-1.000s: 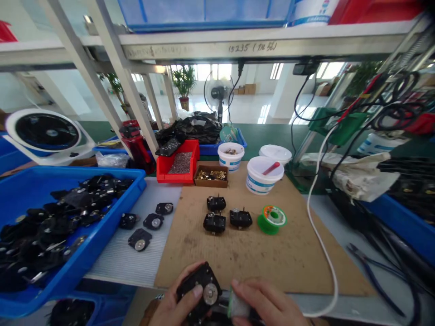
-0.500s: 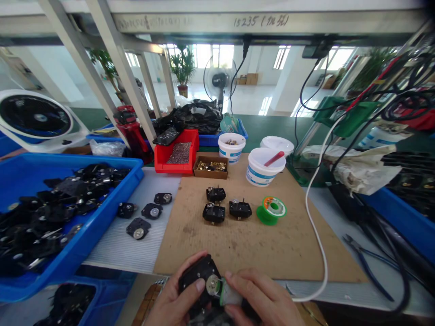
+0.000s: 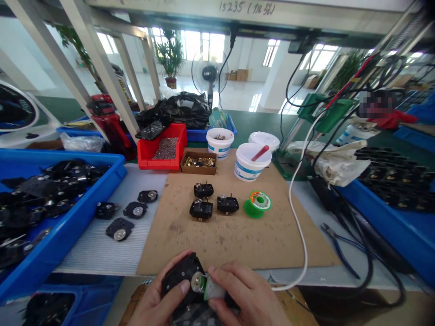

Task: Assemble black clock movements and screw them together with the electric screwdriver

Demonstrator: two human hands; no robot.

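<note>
My left hand is closed around a black plastic housing low in the view, its thumb beside a round metal disc on the housing. In the fingers of my right hand is a pale grey piece with a green edge, held against the disc's right side. What this piece is, I cannot make out. Beyond the hands, several black assemblies with pins stand on the cardboard sheet. A green solder spool stands to their right.
At left is a blue tray of black parts, with several loose black units beside it. Behind the cardboard stand a red bin, a small box of brass pieces and white tubs. Pliers and a white cable lie at right.
The view has turned to the right, so the bench appears further left. Both hands keep hold of the same pieces, in nearly the same pose.
</note>
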